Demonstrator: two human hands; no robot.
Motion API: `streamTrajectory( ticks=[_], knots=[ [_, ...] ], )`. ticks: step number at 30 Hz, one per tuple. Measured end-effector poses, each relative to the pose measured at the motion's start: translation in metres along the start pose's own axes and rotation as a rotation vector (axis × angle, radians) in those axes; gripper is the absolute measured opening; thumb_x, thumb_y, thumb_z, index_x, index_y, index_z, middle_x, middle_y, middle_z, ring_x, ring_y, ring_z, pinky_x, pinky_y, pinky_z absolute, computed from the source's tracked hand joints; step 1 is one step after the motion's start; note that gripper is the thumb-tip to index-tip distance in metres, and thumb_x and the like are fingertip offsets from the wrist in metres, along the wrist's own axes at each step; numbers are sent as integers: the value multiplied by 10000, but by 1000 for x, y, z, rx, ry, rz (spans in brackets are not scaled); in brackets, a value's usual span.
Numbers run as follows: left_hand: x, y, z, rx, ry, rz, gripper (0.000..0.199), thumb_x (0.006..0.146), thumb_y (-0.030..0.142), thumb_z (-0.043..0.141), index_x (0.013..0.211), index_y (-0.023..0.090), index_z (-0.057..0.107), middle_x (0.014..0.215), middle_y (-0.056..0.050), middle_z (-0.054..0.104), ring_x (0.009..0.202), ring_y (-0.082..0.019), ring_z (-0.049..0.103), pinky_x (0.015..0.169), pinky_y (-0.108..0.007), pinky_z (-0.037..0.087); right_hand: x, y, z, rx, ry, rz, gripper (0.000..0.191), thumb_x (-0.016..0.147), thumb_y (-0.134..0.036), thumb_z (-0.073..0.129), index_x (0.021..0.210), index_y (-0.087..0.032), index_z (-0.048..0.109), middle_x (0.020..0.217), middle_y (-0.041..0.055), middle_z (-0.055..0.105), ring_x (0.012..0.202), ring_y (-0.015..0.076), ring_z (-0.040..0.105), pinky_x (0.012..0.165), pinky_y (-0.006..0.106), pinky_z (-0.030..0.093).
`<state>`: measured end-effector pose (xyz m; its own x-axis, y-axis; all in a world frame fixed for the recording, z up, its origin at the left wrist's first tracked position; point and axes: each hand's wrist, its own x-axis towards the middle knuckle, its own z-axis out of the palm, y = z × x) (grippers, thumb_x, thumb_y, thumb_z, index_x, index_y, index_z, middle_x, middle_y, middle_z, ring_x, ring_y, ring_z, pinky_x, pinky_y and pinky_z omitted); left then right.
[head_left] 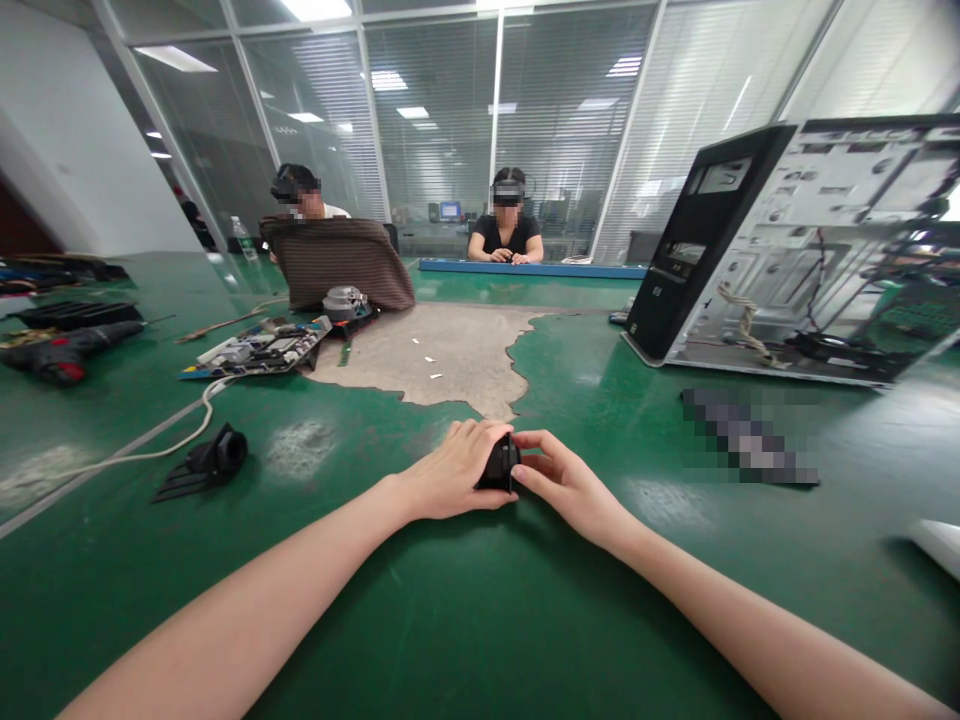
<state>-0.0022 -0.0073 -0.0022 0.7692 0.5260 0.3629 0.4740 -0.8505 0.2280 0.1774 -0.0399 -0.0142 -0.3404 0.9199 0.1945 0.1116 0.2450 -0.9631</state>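
Both my hands meet at a small black plastic part (498,466) low over the green table (450,620). My left hand (456,468) wraps round it from the left, thumb below and fingers over the top. On its right side, the fingertips and thumb of my right hand (556,478) pinch its edge. What kind of part it is I cannot tell, since my left fingers cover much of it. Another black plastic piece (214,455), with a round opening and a slatted flat end, lies on the table to the left.
A computer case (667,250) with its side open stands at the right, a blurred dark flat object (746,435) before it. At the left are a circuit board (259,348), a cable (206,410) and a power drill (67,350). Two people (507,235) sit across the table.
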Motion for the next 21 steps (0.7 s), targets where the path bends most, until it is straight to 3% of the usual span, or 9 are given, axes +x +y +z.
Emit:
streamTrajectory(
  ticks=[7,12,17,21],
  knots=[
    [1,-3,3,-6,18,-23,586,694,363,586,1152,166,279,1133,-108,451,969,-245,438,829,-389,335,-3,0,1,84,-76,-49,228,762,-208,555,942,-234,419,951,1,544,953,137,552,884,329,430],
    [2,-3,2,-37,23,-42,595,670,360,609,1139,170,296,1115,-100,465,946,-237,451,821,-375,338,2,3,1,50,-16,-45,132,794,-268,510,896,-221,441,880,2,548,842,129,569,749,289,482],
    [3,-4,5,-61,31,-87,611,664,374,610,1149,173,297,1072,-88,488,920,-235,454,813,-373,344,3,5,1,-57,28,-49,225,800,-276,493,1010,-220,434,998,37,534,895,146,558,788,320,477],
    [3,-5,6,-86,37,-99,612,661,365,609,1154,173,300,1071,-90,490,921,-237,460,815,-381,343,0,3,1,-95,-17,-69,243,798,-246,494,1031,-221,429,1014,43,535,946,162,554,829,346,464]
  ],
)
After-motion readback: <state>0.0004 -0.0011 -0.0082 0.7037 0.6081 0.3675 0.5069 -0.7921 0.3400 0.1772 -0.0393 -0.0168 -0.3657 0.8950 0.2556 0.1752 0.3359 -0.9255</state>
